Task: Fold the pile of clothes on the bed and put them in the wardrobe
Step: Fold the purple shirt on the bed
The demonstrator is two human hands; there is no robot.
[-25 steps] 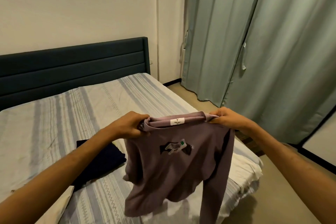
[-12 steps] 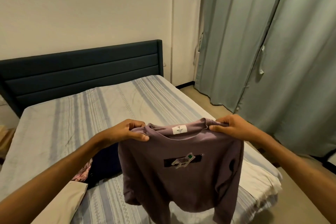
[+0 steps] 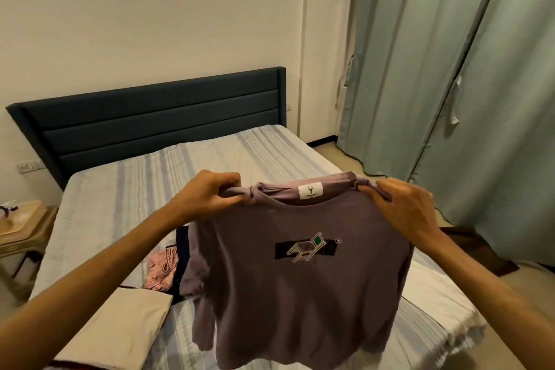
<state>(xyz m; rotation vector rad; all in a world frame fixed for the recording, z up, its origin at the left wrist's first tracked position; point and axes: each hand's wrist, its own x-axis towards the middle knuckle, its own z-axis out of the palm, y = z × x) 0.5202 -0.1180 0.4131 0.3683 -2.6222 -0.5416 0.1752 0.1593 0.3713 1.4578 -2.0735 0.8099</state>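
Observation:
I hold a mauve long-sleeved shirt (image 3: 300,294) up in the air over the bed (image 3: 126,189), its chest print facing me and a white label at the collar. My left hand (image 3: 207,195) pinches the left shoulder, my right hand (image 3: 402,207) grips the right shoulder. The shirt hangs spread between them, sleeves dangling. Behind it on the striped sheet lie a pink patterned garment (image 3: 160,269), a dark navy garment (image 3: 181,249) mostly hidden by the shirt, and a beige folded piece (image 3: 120,330) at the near left.
A dark padded headboard (image 3: 150,126) stands against the wall. Pale green curtains (image 3: 450,69) hang at the right. A small wooden side table (image 3: 21,231) sits left of the bed. A dark brown cloth (image 3: 474,249) lies on the floor at the right.
The view has turned left and lifted, showing more of the bed's left side. The shirt now hangs flatter and wider between my hands.

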